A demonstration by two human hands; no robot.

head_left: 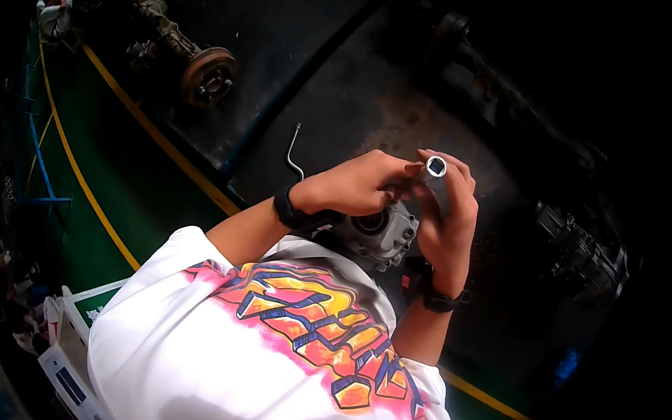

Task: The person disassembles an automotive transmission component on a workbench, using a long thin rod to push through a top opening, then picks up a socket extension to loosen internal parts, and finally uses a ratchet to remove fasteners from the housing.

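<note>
The left forearm (251, 228) and the right forearm (422, 334) are both bare, and they bring the 2 hands near to each other. The left forearm goes diagonally up and to the right, and the left wrist (308, 195) looks almost straight. The left hand (362, 181) shows its back, with its fingers folded inward and directed to the right. The right forearm rises more steeply, and above the right wrist (446, 284) the right hand (451, 225) stands nearly upright. Its fingers (458, 181) curve toward the left hand; how firmly they close, I cannot tell.
</note>
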